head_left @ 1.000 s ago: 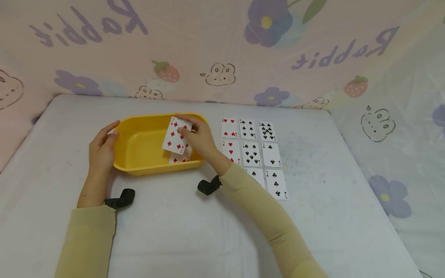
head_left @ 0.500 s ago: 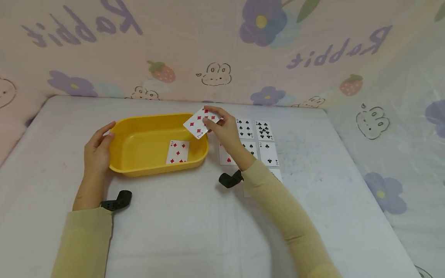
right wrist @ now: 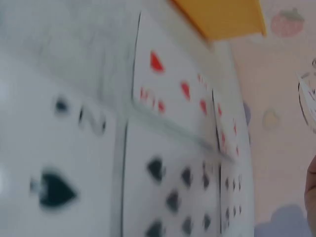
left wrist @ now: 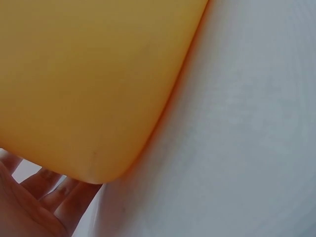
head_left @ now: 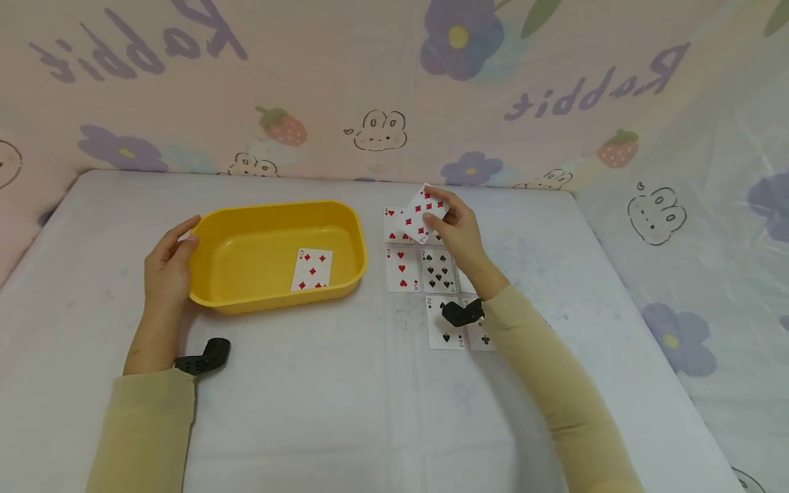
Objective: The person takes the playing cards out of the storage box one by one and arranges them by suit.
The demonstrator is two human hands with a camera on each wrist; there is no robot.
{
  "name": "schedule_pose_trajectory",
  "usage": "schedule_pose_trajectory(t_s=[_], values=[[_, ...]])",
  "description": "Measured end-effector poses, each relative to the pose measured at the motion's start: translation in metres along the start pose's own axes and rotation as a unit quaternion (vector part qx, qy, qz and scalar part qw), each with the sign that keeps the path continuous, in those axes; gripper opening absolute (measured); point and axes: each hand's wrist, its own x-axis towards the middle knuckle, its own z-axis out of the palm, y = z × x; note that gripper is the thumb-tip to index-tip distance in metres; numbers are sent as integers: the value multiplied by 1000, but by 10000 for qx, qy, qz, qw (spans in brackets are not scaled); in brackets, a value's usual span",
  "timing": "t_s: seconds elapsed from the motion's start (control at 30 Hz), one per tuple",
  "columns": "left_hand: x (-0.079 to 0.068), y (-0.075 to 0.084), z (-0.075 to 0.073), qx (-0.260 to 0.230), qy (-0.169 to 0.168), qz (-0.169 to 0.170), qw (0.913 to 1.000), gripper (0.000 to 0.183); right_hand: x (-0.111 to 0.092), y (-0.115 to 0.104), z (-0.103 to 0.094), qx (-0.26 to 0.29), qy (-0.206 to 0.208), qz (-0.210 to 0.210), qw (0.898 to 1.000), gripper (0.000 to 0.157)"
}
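Observation:
At the left end of a yellow basin, my left hand holds the rim, with the thumb at its edge; the left wrist view shows fingers along the outside wall. Inside the basin a five of diamonds lies face up. My right hand pinches a seven of diamonds by its right side, tilted over the back row of cards. That card partly covers a four of hearts and the card beside it. Only an edge of the held card enters the right wrist view.
Face-up cards lie in rows right of the basin: a three of hearts, a seven of spades, a two of spades and a three of clubs, partly hidden by the wrist camera. A printed cloth hangs behind the table.
My right hand has carried the seven of diamonds from over the basin, rightward to above the back row of cards, turning it. The five of diamonds beneath came into full view. The left hand stays on the basin.

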Motion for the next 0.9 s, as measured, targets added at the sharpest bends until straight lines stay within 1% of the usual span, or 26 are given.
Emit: schedule_pose_trajectory(t_s=[0.23, 0.4, 0.53, 0.7, 0.9], values=[[-1, 0, -2, -115, -13, -11, 9999, 37, 0, 14, -29, -306, 159, 213, 9992, 45], [0, 0, -2, -205, -44, -57, 9998, 37, 1, 21, -44, -496, 376, 340, 9975, 46], [0, 0, -2, -186, -68, -111, 9997, 37, 1, 26, -57, -742, 617, 451, 9943, 48], [1, 0, -2, -181, -57, -108, 9998, 37, 0, 31, -74, -1190, 725, 708, 9877, 50], [1, 0, -2, -113, -101, -48, 9999, 38, 0, 38, -96, -1785, 718, 1114, 9750, 52]])
